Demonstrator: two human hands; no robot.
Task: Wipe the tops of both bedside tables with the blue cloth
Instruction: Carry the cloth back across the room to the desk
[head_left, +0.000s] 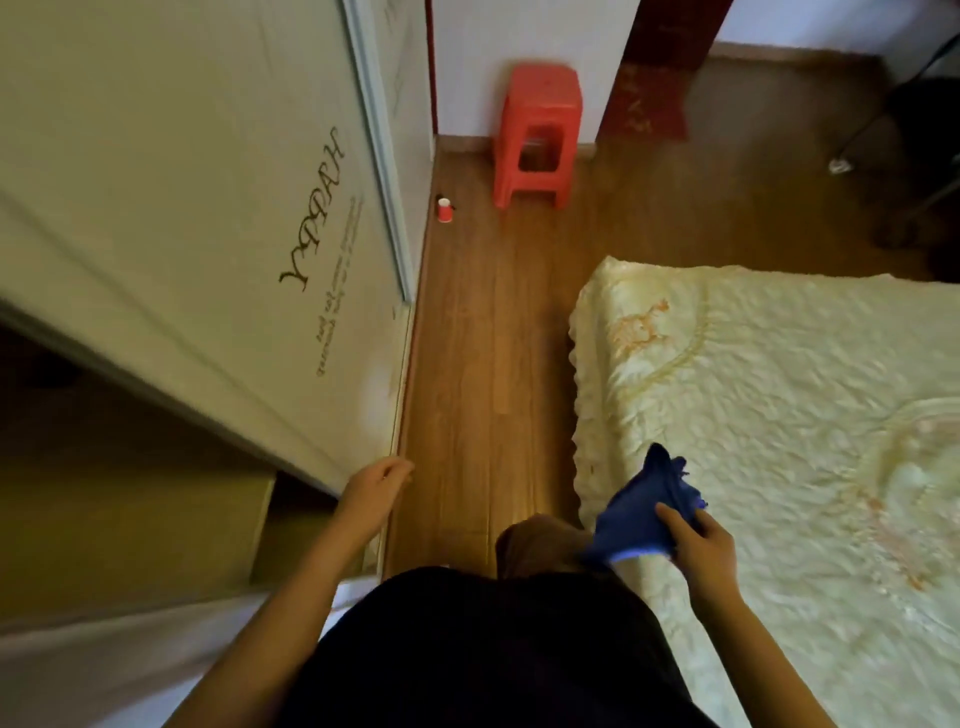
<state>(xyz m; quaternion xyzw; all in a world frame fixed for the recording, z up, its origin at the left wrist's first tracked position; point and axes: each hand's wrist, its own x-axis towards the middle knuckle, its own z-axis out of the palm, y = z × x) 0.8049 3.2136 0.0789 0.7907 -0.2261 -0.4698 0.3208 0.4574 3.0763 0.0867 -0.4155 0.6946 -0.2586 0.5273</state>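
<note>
My right hand (698, 535) grips the crumpled blue cloth (641, 512) over the near corner of the bed, at the lower right of the head view. My left hand (376, 486) hangs empty with loosely curled fingers beside the wardrobe's edge, over the strip of wooden floor. No bedside table shows in this frame.
A narrow wooden floor aisle (483, 364) runs between a white sliding wardrobe (208, 208) on the left and the bed with a cream quilt (779, 389) on the right. A red plastic stool (537, 135) and a small red cup (444, 210) stand ahead. A dark stand's legs (883, 119) are far right.
</note>
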